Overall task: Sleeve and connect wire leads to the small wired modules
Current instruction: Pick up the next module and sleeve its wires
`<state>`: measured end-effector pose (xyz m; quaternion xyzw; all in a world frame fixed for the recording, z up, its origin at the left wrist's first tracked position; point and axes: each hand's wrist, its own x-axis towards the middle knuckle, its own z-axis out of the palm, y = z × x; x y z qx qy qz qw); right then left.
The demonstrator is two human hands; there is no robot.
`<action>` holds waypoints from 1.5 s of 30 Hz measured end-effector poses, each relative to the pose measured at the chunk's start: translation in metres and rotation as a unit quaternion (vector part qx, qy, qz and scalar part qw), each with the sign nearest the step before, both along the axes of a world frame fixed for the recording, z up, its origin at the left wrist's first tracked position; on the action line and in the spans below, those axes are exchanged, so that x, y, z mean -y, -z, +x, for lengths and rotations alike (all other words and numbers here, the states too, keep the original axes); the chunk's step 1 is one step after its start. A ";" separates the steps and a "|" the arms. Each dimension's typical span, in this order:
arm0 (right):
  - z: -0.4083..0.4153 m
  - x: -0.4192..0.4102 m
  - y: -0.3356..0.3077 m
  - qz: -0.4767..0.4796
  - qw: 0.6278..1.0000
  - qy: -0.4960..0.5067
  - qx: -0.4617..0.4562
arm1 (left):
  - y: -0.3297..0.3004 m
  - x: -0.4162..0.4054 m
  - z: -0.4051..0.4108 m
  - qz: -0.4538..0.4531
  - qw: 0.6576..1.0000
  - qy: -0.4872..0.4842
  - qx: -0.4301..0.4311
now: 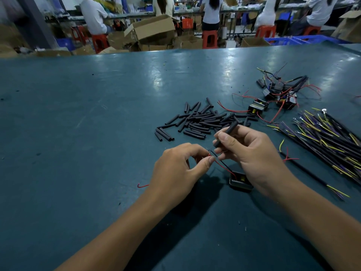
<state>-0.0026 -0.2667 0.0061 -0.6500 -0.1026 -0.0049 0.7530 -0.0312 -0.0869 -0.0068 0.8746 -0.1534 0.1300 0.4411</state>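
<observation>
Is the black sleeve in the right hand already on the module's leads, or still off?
Off. The sleeve sits in the right hand, above the leads.

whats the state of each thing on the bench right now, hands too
left hand: pinching red and black module leads
right hand: holding one black sleeve, tilted
module: on table by right wrist, leads raised
sleeve pile: loose, unused
other modules: heaped, wires tangled
wire bundle: lying at right
</observation>
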 end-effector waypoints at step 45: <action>-0.007 0.013 -0.020 -0.330 0.919 -0.023 0.216 | -0.001 0.007 0.000 -0.224 0.965 0.072 -0.112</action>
